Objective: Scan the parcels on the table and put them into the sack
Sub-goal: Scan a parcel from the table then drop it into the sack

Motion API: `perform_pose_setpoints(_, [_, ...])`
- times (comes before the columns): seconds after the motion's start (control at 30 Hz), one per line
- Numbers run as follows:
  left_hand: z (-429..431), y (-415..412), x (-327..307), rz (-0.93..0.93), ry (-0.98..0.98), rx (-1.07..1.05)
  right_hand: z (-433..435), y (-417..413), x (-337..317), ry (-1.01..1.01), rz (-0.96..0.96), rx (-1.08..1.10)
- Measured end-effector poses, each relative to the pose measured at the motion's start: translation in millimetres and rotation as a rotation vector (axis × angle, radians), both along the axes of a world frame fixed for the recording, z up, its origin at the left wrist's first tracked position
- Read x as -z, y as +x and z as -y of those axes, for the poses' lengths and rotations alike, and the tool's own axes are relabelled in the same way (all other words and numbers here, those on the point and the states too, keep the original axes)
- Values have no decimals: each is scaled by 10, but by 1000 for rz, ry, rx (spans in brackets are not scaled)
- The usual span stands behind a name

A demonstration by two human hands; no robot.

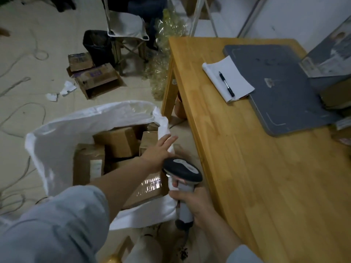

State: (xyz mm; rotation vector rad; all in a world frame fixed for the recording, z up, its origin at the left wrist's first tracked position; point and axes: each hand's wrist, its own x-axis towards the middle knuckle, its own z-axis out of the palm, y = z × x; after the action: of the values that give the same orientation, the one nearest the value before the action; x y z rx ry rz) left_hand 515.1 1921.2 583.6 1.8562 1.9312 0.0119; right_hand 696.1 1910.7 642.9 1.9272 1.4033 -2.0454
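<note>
A white woven sack [57,141] stands open on the floor left of the wooden table [256,168]. Several brown cardboard parcels [117,141] lie inside it, one with a shiny taped top [146,188]. My left hand [159,149] reaches over the sack's mouth with fingers straight, touching the sack's right rim. My right hand [191,202] grips the white handle of a barcode scanner [182,171], whose dark head points toward the sack, and it also pinches the sack's rim. More brown parcels [336,95] sit at the table's far right edge.
On the table lie a grey mat [281,92], a white notepad [233,76] with a black pen [226,84], and a printed box [330,57]. On the floor are opened cardboard boxes [95,78], a black bin [98,46], a folding chair [127,31], clear plastic wrap [163,59] and ropes.
</note>
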Motion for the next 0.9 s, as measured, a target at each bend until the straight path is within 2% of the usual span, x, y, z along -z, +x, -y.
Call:
perform_pose_setpoints(0.1, [-33,-7,87,26,-40,10,-137,73,17,23,-24,0])
perform_pose_setpoints(0.2, [110,-173,175,52,253,174,-476,-7,62,140,0,123])
perform_pose_setpoints(0.27, [197,-242,190,63,370,233,-696,-163,102,113,-72,197])
perform_pose_setpoints(0.33, [194,-206,104,130,425,194,-821,-352,185,7,-142,181])
perform_pose_setpoints(0.43, [157,-185,39,251,473,72,-805,-546,333,-185,-119,136])
perform_pose_setpoints(0.53, [225,-228,22,391,391,-118,-746,-597,435,-246,-119,202])
perform_pose_setpoints(0.63, [202,-298,-95,346,228,-254,-800,-626,414,-63,-39,235])
perform_pose_setpoints(0.73, [-56,-436,-210,217,202,-340,-892,-654,157,170,-30,204])
perform_pose_setpoints(0.8, [-350,-519,-260,109,199,-287,-940,-615,-93,305,-90,158])
perform_pose_setpoints(0.9, [-852,-578,-366,-62,48,-36,-954,-506,-407,476,-209,62])
